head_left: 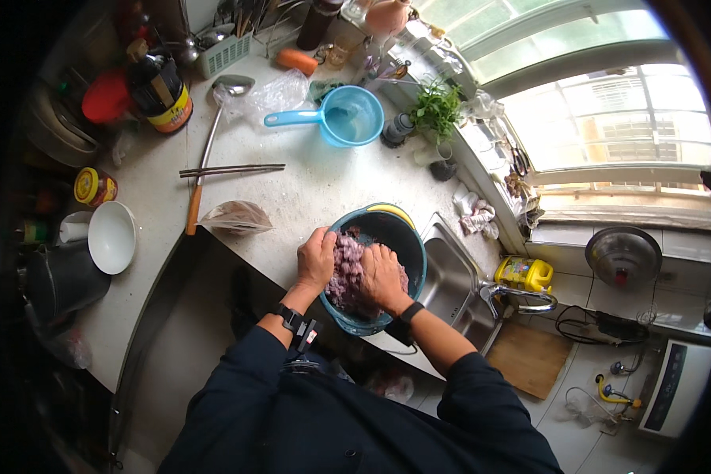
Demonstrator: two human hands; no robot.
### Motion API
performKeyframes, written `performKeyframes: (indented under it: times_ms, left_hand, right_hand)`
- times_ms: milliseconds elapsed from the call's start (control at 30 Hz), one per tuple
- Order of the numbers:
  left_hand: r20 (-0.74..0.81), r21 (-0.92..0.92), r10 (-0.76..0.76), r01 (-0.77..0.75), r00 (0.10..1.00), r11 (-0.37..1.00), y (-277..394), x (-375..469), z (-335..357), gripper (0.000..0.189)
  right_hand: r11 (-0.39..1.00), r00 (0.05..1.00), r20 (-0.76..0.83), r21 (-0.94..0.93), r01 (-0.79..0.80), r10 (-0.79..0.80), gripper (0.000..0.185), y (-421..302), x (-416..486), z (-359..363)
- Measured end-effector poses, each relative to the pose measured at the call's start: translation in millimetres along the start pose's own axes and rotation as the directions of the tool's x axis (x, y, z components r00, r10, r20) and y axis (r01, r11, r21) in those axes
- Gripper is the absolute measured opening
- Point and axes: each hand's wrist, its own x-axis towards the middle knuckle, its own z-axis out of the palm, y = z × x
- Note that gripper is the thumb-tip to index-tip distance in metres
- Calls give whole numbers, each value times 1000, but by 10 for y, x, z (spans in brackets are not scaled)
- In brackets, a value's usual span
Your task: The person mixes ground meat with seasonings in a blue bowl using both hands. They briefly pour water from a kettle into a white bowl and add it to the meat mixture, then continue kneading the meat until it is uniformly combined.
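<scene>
A deep dark-teal basin (418, 260) with a yellow-inset handle stands at the counter's front edge, beside the sink. A lumpy, moist purplish mixture (348, 260) fills much of it, heaped toward the left wall; its exact kind cannot be told. My left hand (316, 260) grips the basin's left rim, thumb on top, close to the heap. Inside the basin, my right hand (384, 277) presses into the mixture with curled fingers, its fingertips partly hidden. Dark bands circle both wrists.
Left of the basin lie a plastic bag of brown contents (237, 217), chopsticks (232, 170) and a wood-handled ladle (194, 207). A blue dipper (351, 115) stands behind. At right are the steel sink (447, 269), faucet (518, 299) and a wooden board (530, 358). A white bowl (112, 238) is far left.
</scene>
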Motion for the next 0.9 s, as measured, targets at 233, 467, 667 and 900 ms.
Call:
performKeyframes:
  times_ms: [233, 467, 667, 900]
  left_hand:
    - [3, 46, 104, -104, 995, 994, 60, -14, -37, 33]
    - [71, 31, 57, -59, 996, 998, 27, -68, -109, 41]
    - [-7, -3, 20, -20, 1000, 1000, -107, -232, -21, 43]
    - [-91, -27, 87, -90, 992, 996, -133, -233, 8, 40]
  right_hand:
    - [987, 972, 182, 38, -156, 147, 45, 354, 411, 428]
    - [791, 926, 323, 507, -343, 194, 81, 411, 381, -50]
    - [395, 712, 658, 602, -694, 247, 42, 610, 907, -140]
    - [580, 619, 784, 481, -657, 51, 39, 125, 1100, -113]
